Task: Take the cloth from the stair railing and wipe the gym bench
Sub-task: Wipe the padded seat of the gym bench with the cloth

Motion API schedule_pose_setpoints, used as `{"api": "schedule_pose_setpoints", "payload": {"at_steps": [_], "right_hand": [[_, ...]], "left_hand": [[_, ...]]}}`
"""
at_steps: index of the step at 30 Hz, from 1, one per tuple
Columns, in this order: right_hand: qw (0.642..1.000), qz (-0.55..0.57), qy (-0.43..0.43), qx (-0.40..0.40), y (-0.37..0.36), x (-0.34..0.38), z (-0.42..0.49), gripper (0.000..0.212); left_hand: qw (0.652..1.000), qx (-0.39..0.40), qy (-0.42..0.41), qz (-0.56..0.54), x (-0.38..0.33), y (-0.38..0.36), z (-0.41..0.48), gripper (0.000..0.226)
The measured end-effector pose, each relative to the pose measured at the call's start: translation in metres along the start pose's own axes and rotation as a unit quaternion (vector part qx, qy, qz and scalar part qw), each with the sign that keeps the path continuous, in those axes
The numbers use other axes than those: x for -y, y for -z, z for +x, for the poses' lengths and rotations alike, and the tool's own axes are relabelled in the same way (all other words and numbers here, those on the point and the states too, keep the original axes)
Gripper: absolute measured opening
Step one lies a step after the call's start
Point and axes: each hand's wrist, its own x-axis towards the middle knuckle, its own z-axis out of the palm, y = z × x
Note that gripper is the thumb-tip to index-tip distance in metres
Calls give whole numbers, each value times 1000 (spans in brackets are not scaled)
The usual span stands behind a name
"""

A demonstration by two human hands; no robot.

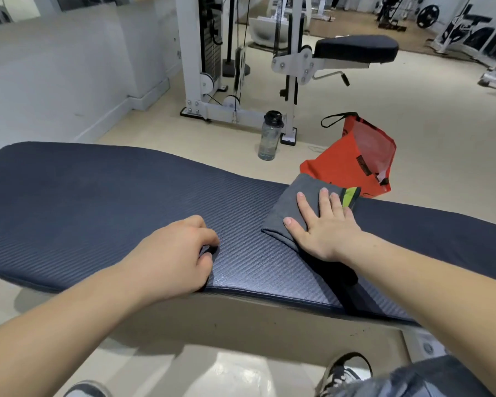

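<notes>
Both arms reach over the gym bench point(98, 202): the right hand point(324, 227) presses flat, fingers straight, on the folded grey cloth point(287, 213) at the pad's far edge; the left hand point(178, 253) rests nearby on the pad, fingers curled, holding nothing visible. Beyond, an orange bag point(352, 159) and a water bottle point(269, 138) stand on the floor.
</notes>
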Motion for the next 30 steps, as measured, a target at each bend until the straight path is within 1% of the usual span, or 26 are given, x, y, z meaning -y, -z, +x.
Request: {"api": "schedule_pose_setpoints", "payload": {"at_steps": [3,7,9,11,13,17,19,21,26,28,30], "right_hand": [[1000,0,28,-3,-10,24,-22,82],[990,-31,138,0,-24,75,-64,83],[982,-54,183,6,-26,93,-68,84],[976,-62,209,11,-17,98,-51,84],[978,-54,199,6,0,94,-22,81],[997,-6,71,-7,18,95,24,83],[999,-13,37,-9,15,110,25,84],[998,-27,60,-12,9,130,9,84],[975,-75,210,2,-8,176,-38,82],[969,-70,237,-4,-2,179,-26,83],[972,-63,226,-19,9,176,0,83]], "left_hand": [[1000,-4,12,3,11,6,-6,26],[999,-8,35,3,26,12,-15,25],[999,-10,43,-3,31,16,-18,25],[999,-17,50,-12,36,20,-21,25],[998,-25,58,-19,41,24,-26,23],[996,-32,74,-34,56,28,-40,23],[995,-36,82,-34,66,30,-47,22],[994,-44,91,-32,78,33,-52,21],[991,-48,115,-41,100,41,-54,17],[990,-57,114,-52,103,44,-50,16],[990,-70,107,-54,103,45,-46,18]]}}
